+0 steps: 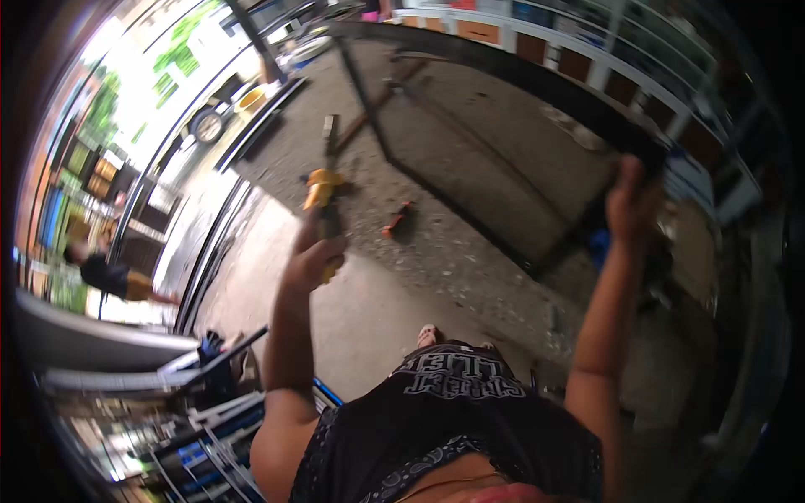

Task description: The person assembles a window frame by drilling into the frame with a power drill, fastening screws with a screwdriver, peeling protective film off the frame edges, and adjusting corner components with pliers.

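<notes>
My left hand (317,256) is closed around the handle of a yellow and dark tool (322,189). A long, flat metal part points away from me at its far end; its exact kind is blurred. On the right, my right hand (631,201) is at the near corner of a large black metal frame (511,67). Its thumb shows against the bar, and the other fingers are partly hidden in shadow. The frame stands raised over the floor, with thinner bars running down and across beneath it.
A small orange and black object (398,220) lies on the debris-strewn concrete floor (402,293). White shelving with brown panels (537,50) lines the back. At left, another person (105,272) is near the bright opening, and metal bars (201,444) lie at lower left.
</notes>
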The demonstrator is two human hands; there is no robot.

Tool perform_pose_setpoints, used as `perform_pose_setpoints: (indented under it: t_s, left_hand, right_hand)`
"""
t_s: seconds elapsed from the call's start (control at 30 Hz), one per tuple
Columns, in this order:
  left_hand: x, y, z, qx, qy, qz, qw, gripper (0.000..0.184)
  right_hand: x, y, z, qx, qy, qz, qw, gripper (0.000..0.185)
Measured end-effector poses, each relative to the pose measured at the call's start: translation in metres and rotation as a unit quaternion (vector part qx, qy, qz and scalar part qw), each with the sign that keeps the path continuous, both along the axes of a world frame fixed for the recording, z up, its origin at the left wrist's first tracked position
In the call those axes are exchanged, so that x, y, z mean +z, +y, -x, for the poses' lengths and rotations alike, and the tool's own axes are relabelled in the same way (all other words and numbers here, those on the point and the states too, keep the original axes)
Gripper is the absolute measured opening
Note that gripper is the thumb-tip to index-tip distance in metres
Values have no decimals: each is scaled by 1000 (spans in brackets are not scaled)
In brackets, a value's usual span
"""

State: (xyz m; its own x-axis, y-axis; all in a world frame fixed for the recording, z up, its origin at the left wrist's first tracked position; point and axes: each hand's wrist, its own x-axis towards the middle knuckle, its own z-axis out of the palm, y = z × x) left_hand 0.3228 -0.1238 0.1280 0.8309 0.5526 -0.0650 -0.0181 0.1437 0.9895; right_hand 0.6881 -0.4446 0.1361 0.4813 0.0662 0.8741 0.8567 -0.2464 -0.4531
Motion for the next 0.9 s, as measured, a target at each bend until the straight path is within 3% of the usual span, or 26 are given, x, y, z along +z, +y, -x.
perform_pose_setpoints:
  t_s: [0.03, 0.1, 0.3, 0.43, 0.6, 0.7, 0.8, 0.9]
  left_hand:
    - [18, -15, -4, -11, 13, -44, 999, 70]
    - [61, -54, -16, -22, 24, -143, 989, 78]
    - [166, -154, -59, -35, 121, -348, 929, 86]
    - [201, -188, -84, -91, 173, -504, 842, 84]
    - [218, -216, -106, -114, 202, -564, 792, 80]
    - [214, -215, -113, -133, 159, -560, 802, 80]
    - [224, -223, -116, -133, 236, -527, 806, 84]
    - [224, -224, -115, -109, 219, -561, 791, 82]
  right_hand:
    - [8, 5, 8, 18, -3, 2, 1000, 34]
    - [28, 10, 27, 38, 10, -33, 999, 37]
    - [35, 4, 29, 177, 93, -23, 980, 38]
    - [35, 7, 27, 189, 84, -54, 977, 37]
    - [36, 5, 24, 186, 98, -36, 977, 39]
    - [37, 5, 24, 181, 92, -38, 978, 39]
    - [36, 5, 24, 182, 92, -36, 978, 39]
    - [36, 6, 25, 182, 87, -36, 979, 39]
